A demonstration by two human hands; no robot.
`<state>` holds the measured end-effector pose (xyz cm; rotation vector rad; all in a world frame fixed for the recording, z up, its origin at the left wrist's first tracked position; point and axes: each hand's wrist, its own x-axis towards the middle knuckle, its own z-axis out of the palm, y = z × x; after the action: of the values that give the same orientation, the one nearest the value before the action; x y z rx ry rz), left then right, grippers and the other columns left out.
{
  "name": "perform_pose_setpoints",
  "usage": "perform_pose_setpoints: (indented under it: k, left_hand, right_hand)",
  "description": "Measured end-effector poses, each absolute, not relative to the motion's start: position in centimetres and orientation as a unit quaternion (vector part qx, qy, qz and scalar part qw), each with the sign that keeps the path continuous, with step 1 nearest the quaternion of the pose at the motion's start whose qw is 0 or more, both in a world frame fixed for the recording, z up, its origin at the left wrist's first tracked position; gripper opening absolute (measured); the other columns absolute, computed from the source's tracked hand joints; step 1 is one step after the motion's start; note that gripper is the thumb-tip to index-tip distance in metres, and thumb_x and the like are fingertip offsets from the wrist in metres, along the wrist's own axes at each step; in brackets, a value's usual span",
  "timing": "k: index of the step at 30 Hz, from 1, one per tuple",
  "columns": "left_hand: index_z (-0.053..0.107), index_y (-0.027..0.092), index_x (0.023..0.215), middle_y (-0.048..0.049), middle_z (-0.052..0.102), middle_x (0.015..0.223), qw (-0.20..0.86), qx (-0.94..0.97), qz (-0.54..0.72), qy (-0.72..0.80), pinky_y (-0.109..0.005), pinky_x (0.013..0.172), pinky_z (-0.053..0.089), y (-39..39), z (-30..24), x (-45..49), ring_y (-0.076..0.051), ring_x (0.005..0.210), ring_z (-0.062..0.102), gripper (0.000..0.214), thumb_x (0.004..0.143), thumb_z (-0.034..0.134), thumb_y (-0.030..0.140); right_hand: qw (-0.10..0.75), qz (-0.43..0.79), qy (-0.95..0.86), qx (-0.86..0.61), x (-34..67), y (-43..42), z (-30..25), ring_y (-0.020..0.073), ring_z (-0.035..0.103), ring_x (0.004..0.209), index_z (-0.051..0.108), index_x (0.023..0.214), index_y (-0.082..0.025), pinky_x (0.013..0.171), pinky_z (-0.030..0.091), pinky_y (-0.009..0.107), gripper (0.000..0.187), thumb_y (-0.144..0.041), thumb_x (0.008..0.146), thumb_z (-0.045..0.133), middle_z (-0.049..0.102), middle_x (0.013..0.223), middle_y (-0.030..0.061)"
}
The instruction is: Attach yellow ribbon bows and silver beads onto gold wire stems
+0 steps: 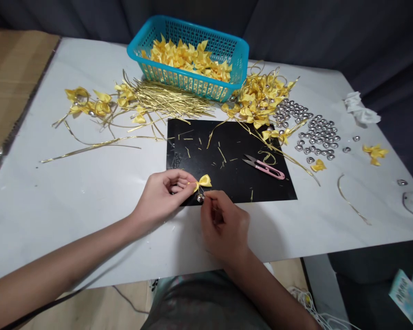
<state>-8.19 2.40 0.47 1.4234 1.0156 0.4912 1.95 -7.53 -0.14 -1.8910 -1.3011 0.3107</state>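
Observation:
My left hand (165,192) pinches a small yellow satin ribbon bow (204,182) between thumb and forefinger, just above the near edge of the black mat (227,183). Below the bow hangs a shiny silver bell (200,197), joined to it by what looks like a thin tie. My right hand (225,224) is closed in a pinch at the bell's right side, fingertips touching or almost touching it. What lies between those fingertips is too small to make out. Pink-handled thread snips (266,167) rest on the mat to the right, their blades pointing left.
A turquoise basket (189,75) full of yellow bows stands at the back. Gold ties (172,100) lie before it. Finished-looking bow bunches (261,94) and silver bells (318,133) are heaped at right, more bows (89,103) at left. Tie scraps litter the mat.

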Motion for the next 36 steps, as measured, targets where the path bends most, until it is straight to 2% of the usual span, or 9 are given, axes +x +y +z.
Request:
perform_pose_setpoints:
  k: [27,36]
  left_hand:
    - [0.066,0.012,0.074,-0.0012,0.062,0.066,0.617,0.614,0.213,0.444,-0.018,0.057,0.045,2.46,0.24,-8.02,-0.009,0.061,0.055,0.011,0.071,0.065,0.023]
    - [0.066,0.012,0.074,-0.0029,0.063,0.067,0.603,0.628,0.213,0.444,-0.021,0.057,0.047,2.49,0.41,-8.03,-0.012,0.061,0.057,0.012,0.072,0.066,0.024]
  right_hand:
    - [0.381,0.123,-0.525,-0.751,2.04,-7.25,-0.06,0.0044,0.04,0.035,0.056,0.078,-0.014,0.037,0.026,0.014,0.013,-0.014,0.083,0.044,0.046,0.046,-0.0064]
    - [0.369,0.138,-0.517,-0.76,2.05,-7.43,-0.24,0.0056,0.045,0.038,0.056,0.079,-0.015,0.039,0.03,0.014,0.014,-0.017,0.084,0.043,0.051,0.05,-0.0048]
